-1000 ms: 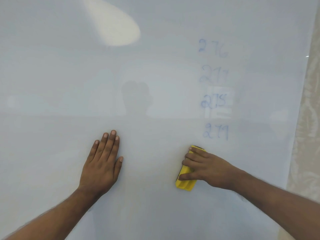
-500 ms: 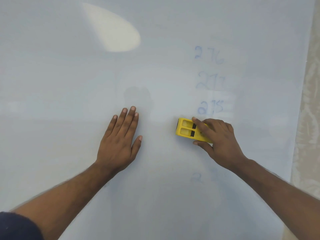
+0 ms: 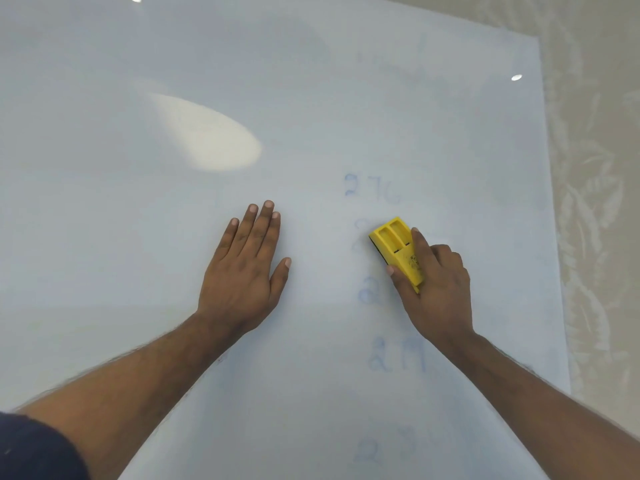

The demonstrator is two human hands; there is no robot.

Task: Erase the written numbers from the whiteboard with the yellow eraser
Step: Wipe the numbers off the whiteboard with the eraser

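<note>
Two bare hands lie on the glossy white whiteboard (image 3: 104, 237). The right hand (image 3: 434, 289) has its grip on the yellow plastic block eraser (image 3: 398, 249), thumb along the eraser's left edge and forefinger over its top, pressing it to the board in the column of faint blue handwritten numbers (image 3: 372, 190). Smeared digits show above and below the eraser. The left hand (image 3: 244, 271) rests flat, fingers straight, grasping nothing, well left of the eraser.

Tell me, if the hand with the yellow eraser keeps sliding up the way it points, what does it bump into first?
Probably the faint blue number 276. The right hand aims the yellow eraser up and slightly left on the whiteboard, and that number lies just above its front end.
</note>
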